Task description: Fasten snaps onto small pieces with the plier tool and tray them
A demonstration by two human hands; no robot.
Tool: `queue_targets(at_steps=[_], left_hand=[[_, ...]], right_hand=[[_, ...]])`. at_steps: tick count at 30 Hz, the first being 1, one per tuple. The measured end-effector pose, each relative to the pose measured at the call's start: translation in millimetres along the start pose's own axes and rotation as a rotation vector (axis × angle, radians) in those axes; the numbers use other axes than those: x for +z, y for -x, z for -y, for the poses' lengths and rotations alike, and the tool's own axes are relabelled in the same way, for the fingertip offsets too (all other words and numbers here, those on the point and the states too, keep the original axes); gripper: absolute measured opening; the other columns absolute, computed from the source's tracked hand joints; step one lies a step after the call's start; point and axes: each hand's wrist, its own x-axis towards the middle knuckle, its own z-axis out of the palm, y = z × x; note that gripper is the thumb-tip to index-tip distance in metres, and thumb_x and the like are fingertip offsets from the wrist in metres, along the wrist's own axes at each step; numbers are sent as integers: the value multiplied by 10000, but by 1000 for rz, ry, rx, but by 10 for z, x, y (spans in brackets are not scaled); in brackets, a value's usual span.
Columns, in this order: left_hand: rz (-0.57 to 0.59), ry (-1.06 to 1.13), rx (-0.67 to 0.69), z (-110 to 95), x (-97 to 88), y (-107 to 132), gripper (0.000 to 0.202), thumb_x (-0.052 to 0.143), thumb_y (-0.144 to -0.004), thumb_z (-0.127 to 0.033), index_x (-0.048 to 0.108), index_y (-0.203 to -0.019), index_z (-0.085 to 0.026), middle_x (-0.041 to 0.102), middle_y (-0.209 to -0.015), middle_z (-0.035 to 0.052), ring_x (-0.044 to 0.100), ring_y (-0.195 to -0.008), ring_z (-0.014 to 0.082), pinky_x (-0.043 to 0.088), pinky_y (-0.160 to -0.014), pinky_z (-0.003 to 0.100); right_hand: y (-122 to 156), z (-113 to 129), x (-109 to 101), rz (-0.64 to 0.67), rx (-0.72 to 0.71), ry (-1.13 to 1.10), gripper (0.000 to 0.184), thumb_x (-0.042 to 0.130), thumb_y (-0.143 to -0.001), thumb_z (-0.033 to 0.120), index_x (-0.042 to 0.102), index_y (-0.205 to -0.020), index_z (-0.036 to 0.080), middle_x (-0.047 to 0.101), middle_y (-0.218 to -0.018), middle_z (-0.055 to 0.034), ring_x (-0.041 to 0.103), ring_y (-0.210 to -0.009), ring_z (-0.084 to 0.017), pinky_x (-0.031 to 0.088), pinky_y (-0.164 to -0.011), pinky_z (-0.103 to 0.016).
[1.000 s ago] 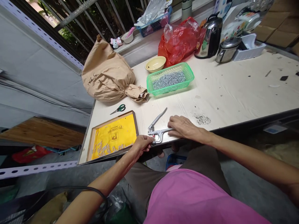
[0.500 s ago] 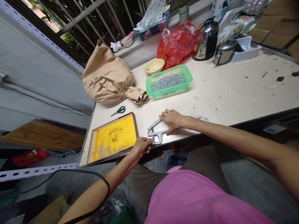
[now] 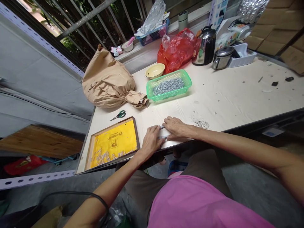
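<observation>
A barred window (image 3: 85,19) is set behind the pale counter (image 3: 228,95), whose surface is marked with dark specks. At the near edge, a pair of metal pliers (image 3: 162,137) is laid flat, mostly hidden by the two hands. Its head is covered by the left hand (image 3: 152,139), whose fingers are bent over it; whether the head is gripped or only steadied cannot be told. The spread handles are spanned by the right hand (image 3: 177,127), with the fingers hooked on the far one and the thumb set against the near one. The two hands are held close together.

Just left of the left hand, a shallow tray (image 3: 136,133) is lined with a printed yellow sheet (image 3: 123,133), on which small pins (image 3: 104,155) are scattered along the near side. Scissors (image 3: 121,114) are placed beyond the tray, near a tied paper bag (image 3: 109,82). Farther back, a green basket (image 3: 171,96) is partly filled with metal pieces (image 3: 168,86). Behind it are seen a yellow bowl (image 3: 155,71) and a red bag (image 3: 175,52), beside which a kettle (image 3: 205,44) is stood.
</observation>
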Motion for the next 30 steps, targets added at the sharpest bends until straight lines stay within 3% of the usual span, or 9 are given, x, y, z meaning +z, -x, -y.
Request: queue_targets(at_steps=[6, 13, 18, 24, 27, 30], left_hand=[[158, -94, 77, 56, 40, -245, 699, 681, -752, -381, 389, -1336, -131, 526, -1237, 145, 488, -1093, 280, 424, -937, 425], [230, -165, 162, 37, -49, -274, 426, 588, -828, -418, 503, -1190, -211, 555, -1059, 79, 507, -1006, 236, 454, -844, 371], [227, -162, 171, -6, -22, -243, 281, 538, -871, -367, 544, -1091, -191, 565, -1003, 77, 505, -968, 229, 450, -808, 358], [219, -148, 107, -30, 16, -246, 176, 519, -887, -336, 585, -949, -185, 587, -935, 75, 511, -943, 225, 452, -776, 340], [187, -159, 104, -41, 18, -224, 215, 525, -883, -333, 586, -1026, -184, 601, -963, 81, 520, -962, 234, 465, -798, 357], [63, -131, 73, -64, 89, -124, 347, 522, -884, -325, 524, -1190, -161, 580, -1146, 126, 512, -1081, 258, 462, -889, 411]], right_hand=[[129, -45, -52, 24, 45, -29, 617, 719, -697, 447, 545, -1154, 72, 548, -1113, -159, 475, -1007, -281, 416, -798, -357], [121, 52, -50, 56, 90, 2, 312, 653, -792, 353, 630, -981, 106, 588, -1014, -139, 515, -980, -258, 395, -783, -336], [163, 104, 77, 22, 93, -36, 194, 617, -824, 277, 629, -941, 123, 595, -974, -138, 534, -931, -250, 388, -749, -333], [178, 107, 228, 18, 69, -70, 222, 647, -798, 306, 618, -949, 145, 595, -957, -132, 540, -883, -233, 388, -739, -325], [171, 87, 193, -19, 77, -13, 175, 591, -841, 284, 624, -935, 141, 594, -946, -119, 537, -878, -229, 385, -728, -321], [172, -10, 74, -65, 80, 14, 300, 614, -828, 384, 627, -980, 126, 586, -1002, -129, 518, -942, -249, 386, -742, -324]])
